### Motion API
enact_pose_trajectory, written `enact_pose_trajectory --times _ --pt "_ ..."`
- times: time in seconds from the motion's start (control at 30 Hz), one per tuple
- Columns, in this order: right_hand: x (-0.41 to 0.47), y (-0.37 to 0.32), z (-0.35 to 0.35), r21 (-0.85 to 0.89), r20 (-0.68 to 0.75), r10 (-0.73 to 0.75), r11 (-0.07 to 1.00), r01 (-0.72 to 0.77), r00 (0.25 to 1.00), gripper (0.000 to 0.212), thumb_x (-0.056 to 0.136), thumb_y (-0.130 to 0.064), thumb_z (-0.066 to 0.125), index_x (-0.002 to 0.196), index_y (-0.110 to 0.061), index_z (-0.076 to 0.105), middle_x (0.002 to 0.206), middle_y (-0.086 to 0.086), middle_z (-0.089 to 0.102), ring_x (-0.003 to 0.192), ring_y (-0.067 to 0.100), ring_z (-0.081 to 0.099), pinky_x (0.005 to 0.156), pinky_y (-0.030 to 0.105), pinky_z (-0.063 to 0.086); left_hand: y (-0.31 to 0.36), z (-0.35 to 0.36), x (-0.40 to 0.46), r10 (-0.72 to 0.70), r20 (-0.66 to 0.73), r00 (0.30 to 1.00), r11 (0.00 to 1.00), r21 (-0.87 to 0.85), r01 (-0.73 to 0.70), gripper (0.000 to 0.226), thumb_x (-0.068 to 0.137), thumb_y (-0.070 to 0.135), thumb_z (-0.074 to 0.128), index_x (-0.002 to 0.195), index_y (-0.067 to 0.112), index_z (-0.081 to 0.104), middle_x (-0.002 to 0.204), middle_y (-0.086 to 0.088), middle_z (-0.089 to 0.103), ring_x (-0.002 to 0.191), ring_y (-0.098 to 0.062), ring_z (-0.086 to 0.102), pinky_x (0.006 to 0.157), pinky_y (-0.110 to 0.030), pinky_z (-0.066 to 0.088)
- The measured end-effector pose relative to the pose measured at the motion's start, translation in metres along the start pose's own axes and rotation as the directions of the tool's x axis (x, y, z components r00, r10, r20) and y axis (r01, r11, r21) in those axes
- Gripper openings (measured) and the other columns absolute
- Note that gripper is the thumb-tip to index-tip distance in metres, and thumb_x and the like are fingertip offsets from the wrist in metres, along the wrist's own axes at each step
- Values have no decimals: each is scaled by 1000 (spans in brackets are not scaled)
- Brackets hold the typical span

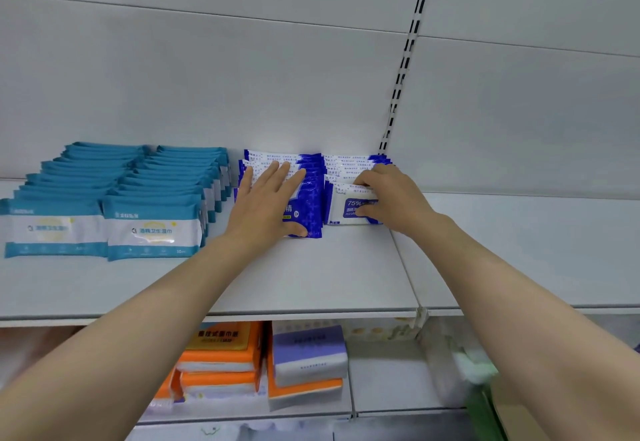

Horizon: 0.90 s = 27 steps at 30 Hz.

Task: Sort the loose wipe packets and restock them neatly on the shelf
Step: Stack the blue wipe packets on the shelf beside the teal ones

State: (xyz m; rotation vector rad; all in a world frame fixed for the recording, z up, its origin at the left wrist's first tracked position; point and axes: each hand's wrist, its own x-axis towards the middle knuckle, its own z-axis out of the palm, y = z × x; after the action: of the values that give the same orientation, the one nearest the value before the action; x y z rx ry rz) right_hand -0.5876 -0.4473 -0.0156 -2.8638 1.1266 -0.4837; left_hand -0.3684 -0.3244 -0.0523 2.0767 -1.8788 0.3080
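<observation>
Blue-white packet (pixel 349 210) reads "75%", gripped by right hand (pixel 394 198); left hand (pixel 266 205) flat on blue row (pixel 304 198).

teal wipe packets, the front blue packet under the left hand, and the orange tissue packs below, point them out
teal wipe packets (pixel 154 229): head view, white label of the front right packet
front blue packet (pixel 308 210): head view, blue right part beside the fingers
orange tissue packs (pixel 221 354): head view, top pack's orange face

Bright, even, cool light; soft faint shadows under the hands. Glare patch on the back panel (pixel 304 121) just above the blue packets (pixel 308 198). Wide-angle bending of the shelf (pixel 311 284) edge. Goods below the shelf blurred.
</observation>
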Motion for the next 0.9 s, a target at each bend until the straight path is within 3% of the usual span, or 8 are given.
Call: enact_pose_trajectory --times 0.27,0.37,0.47,0.67,0.9 --pt "-1 -6 6 -20 -99 -26 999 24 995 56 75 -29 81 126 -20 58 122 0 57 117 23 47 86 34 41 -4 6 3 68 -84 994 997 41 -65 101 72 61 71 153 23 24 158 -4 25 148 -20 16 119 -45 -4" --pt "-2 -9 7 -56 -104 -13 998 7 994 75 76 -30 81 141 -20 46 145 4 44 135 24 35 100 37 36 -6 8 2 88 -98 991 995 60 -83 101 72 62 70 152 21 25 157 -5 29 147 -22 20 119 -45 0" --pt "-1 -10 7 -90 -37 7 996 -11 999 79 81 -33 75 148 -21 37 155 3 33 144 23 26 112 37 29 -6 8 2 101 -106 989 993 79 -93 101 72 64 69 152 20 26 156 -6 31 146 -23 23 120 -46 3" --pt "-3 -12 12 -205 24 4 979 1 1000 84 83 -40 70 152 -23 27 158 2 28 146 22 24 121 44 14 -5 5 1 100 -92 991 992 83 -92 100 75 65 65 153 21 20 159 -5 24 148 -22 17 120 -44 -1" --pt "3 -23 7 -284 74 38 959 -15 997 84 81 -36 76 150 -21 30 154 2 35 142 23 31 120 45 19 -5 2 2 91 -19 996 992 94 -89 100 79 67 59 154 21 13 161 -5 17 149 -22 10 120 -45 -3"
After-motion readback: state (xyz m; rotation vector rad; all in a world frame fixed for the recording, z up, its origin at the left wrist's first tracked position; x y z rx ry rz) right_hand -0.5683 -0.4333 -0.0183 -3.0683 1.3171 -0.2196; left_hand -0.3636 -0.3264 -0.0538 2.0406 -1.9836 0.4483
